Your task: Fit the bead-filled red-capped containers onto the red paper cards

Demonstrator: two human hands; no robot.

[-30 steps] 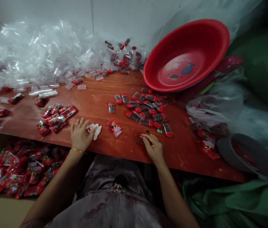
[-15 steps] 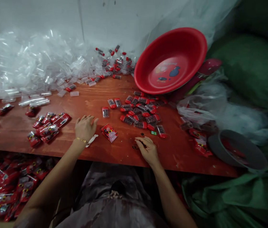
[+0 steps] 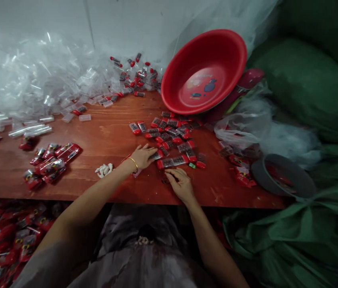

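My left hand [image 3: 143,157] reaches palm down to the near left edge of a pile of clear cases with red ends [image 3: 171,132]. Its stretched fingers touch one clear red-ended case [image 3: 157,155]; no firm grip shows. Beneath that wrist, a red printed packet [image 3: 137,173] is mostly covered. Closer to me, my right hand [image 3: 181,185] rests on the table, thumb and fingers curled near each other. Small dark bits [image 3: 165,181] lie at its fingertips; whatever it pinches is too small to name. Small white pieces [image 3: 104,170] form a heap left of my left forearm.
Filled red packets [image 3: 51,162] lie on the left, more below the table edge. Clear plastic parts [image 3: 37,80] are heaped at the back left. A red basin [image 3: 169,96] leans behind the cases. On the right are a grey bowl [image 3: 260,176] and a plastic bag [image 3: 265,124].
My left hand has moved right from beside the white pieces, now uncovered, to the cases. The case that stood alone is gone from its spot. My right hand stays nearly in place.
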